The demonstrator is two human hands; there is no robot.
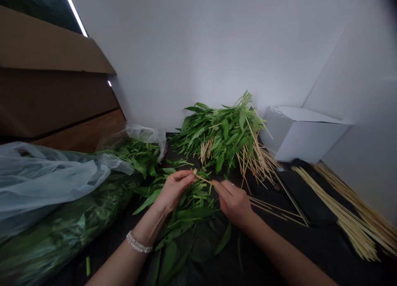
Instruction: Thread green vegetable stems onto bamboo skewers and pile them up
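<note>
My left hand [180, 187], below a beaded bracelet on the wrist, pinches a short pale-green stem piece [195, 172] between thumb and fingers. My right hand [232, 201] is closed on a thin wooden skewer [204, 179], whose far end meets the stem piece. Whether the tip has entered the stem is too small to tell. Loose green leaves [195, 213] lie beneath and between both hands. Beyond them rests a large pile of leafy stems [217, 129] with many skewers [259, 158] sticking out at its right.
Plastic bags of greens [93, 207] fill the left side, below a cardboard box [52, 87]. At right are a white box [304, 133], a black flat object [305, 195] and bundles of long skewers [338, 215]. Several loose skewers [276, 209] lie beside my right hand.
</note>
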